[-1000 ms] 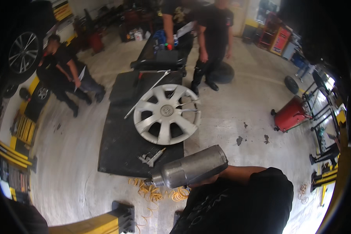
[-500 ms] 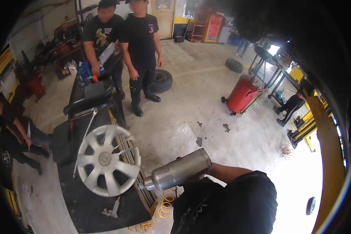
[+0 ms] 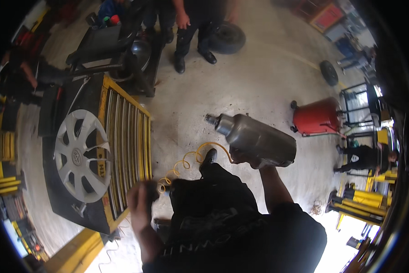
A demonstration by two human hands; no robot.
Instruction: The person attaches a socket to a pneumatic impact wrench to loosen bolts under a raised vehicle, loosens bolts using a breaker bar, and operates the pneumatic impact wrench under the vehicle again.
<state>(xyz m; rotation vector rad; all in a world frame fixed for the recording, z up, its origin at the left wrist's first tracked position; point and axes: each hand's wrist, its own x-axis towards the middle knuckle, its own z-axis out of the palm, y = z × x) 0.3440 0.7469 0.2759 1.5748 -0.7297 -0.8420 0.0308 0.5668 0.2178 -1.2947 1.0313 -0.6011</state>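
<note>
My right hand (image 3: 254, 161) grips a silver air impact wrench (image 3: 259, 139) from below, its socket end pointing left. A coiled yellow air hose (image 3: 186, 161) runs from near its handle. My left hand (image 3: 140, 200), smeared by motion, is low beside the tool chest, its fingers curled at a dark object that I cannot make out. A silver wheel cover (image 3: 79, 157) lies on the black top of the yellow-edged tool chest (image 3: 127, 136). A metal bar (image 3: 78, 94) pokes out beyond the cover, and a small metal tool (image 3: 80, 209) is partly hidden at its near edge.
Two people stand at the far side by a black cart (image 3: 102, 43) and a tire (image 3: 226, 37). A red drum on wheels (image 3: 316, 117) stands at right, with another tire (image 3: 328, 73) beyond. Other people are at the left and right rims. Yellow lift parts (image 3: 361, 202) are at right.
The view has tilted down and turned. The impact wrench has moved away from the wheel cover, to the right. My left hand has come into view beside the chest.
</note>
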